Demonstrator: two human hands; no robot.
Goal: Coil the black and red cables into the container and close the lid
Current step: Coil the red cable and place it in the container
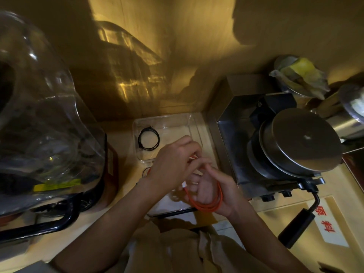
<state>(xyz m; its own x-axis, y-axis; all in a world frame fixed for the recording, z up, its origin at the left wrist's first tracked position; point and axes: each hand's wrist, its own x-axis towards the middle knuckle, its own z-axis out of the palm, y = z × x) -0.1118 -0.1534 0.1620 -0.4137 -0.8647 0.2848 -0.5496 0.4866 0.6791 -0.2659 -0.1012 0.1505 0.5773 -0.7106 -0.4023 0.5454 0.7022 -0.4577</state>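
Note:
A clear plastic container (194, 123) sits on the counter against the wall. A coiled black cable (148, 139) lies in its left half. Just in front of the container, my right hand (208, 189) has the red cable (208, 205) looped around its palm in several turns. My left hand (175, 166) is above it, pinching the cable's loose end with a white plug (183, 185) showing below. A clear lid (173, 209) lies flat on the counter under my hands, mostly hidden by them.
A large clear blender jar (39, 115) on a black base fills the left. A steel machine (285, 146) with a round lid and black handle stands close on the right. Behind it are steel cups (301, 75) with yellow packets.

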